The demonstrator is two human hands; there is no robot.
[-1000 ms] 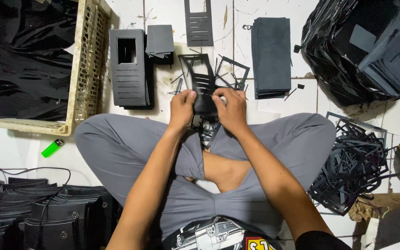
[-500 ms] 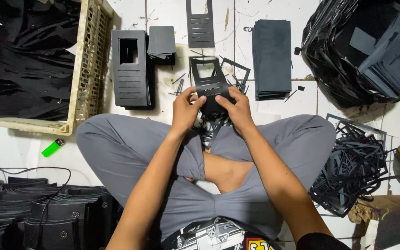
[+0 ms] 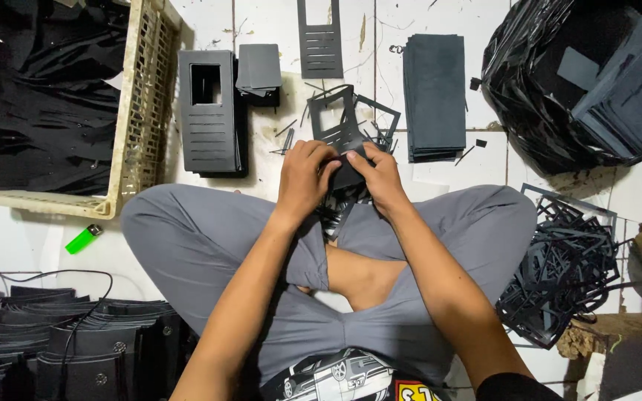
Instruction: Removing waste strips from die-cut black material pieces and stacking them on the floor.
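White floor tiles (image 3: 484, 160), scuffed and littered with black offcuts, lay under the seated person, whose grey-trousered legs (image 3: 202, 238) were crossed beneath the work. Both hands met just above the knees on a flat black die-cut sheet piece (image 3: 347, 174). The left hand (image 3: 302, 178) was closed on its near left edge, thumb on top; the right hand (image 3: 380, 178) pinched the right edge the same way, fingers clamped on the sheet. The piece was held low over the shins, just in front of a loose pile of cut-out black frames (image 3: 351, 119).

The piece seemed to lie with its long axis running away from the body, its far end toward the frames, though the hands covered much of it and the exact outline could not be told. To work it cleanly, a judgement only, the thumbs would best press close to the cut lines while the fingers support from beneath, so the thin sheet separates rather than tears.

A stack of black windowed panels (image 3: 209, 111) lay to the left beside a cream plastic crate (image 3: 143, 111) full of black material. A pile of dark rectangular sheets (image 3: 434, 96) lay to the right, a tangle of black scrap strips (image 3: 566, 267) by the right knee, a green lighter (image 3: 83, 239) by the left.
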